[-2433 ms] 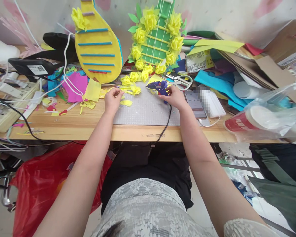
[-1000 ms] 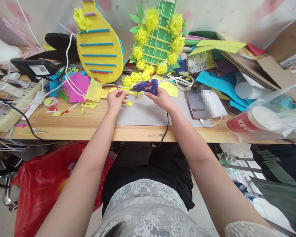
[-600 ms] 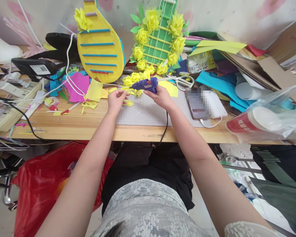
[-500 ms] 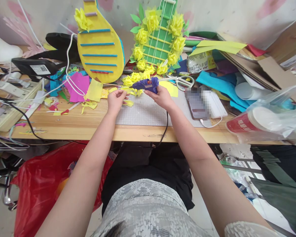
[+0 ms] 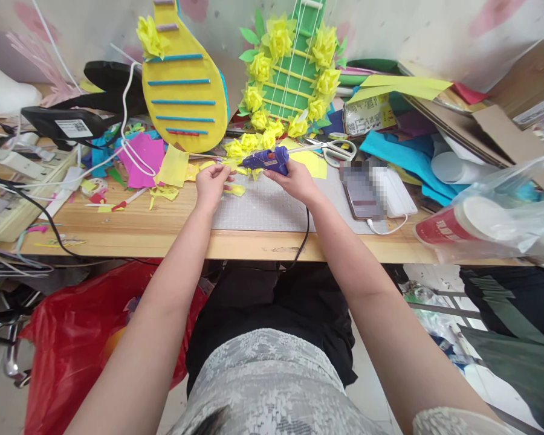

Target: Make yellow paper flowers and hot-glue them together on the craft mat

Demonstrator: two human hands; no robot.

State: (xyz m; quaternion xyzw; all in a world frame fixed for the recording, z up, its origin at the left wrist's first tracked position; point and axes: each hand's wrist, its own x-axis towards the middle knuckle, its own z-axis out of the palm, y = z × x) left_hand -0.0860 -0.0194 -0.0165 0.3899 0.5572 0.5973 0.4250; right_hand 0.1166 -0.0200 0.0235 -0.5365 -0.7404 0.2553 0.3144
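Observation:
My right hand (image 5: 294, 182) is wrapped round a blue hot glue gun (image 5: 268, 160), its nozzle pointing left. My left hand (image 5: 212, 183) pinches a small piece of yellow paper (image 5: 232, 167) close to that nozzle; its exact shape is partly hidden by the fingers. Below both hands lies a grey cutting mat (image 5: 263, 208), with a loose yellow petal (image 5: 236, 190) beside my left fingertips. Several yellow paper flowers (image 5: 249, 142) sit just behind the glue gun. The gun's black cord (image 5: 306, 232) hangs over the table edge.
A yellow lute-shaped board (image 5: 185, 90) and a green flowered one (image 5: 290, 90) lean at the back. Scissors (image 5: 338, 152), a phone (image 5: 360, 196), a white power bank (image 5: 396, 196) and a bagged red cup (image 5: 448, 226) lie right. Paper scraps (image 5: 140, 158) and cables are at left.
The glue gun and my right hand have shifted very slightly left and down. My left hand has moved a touch left, still pinching the yellow paper.

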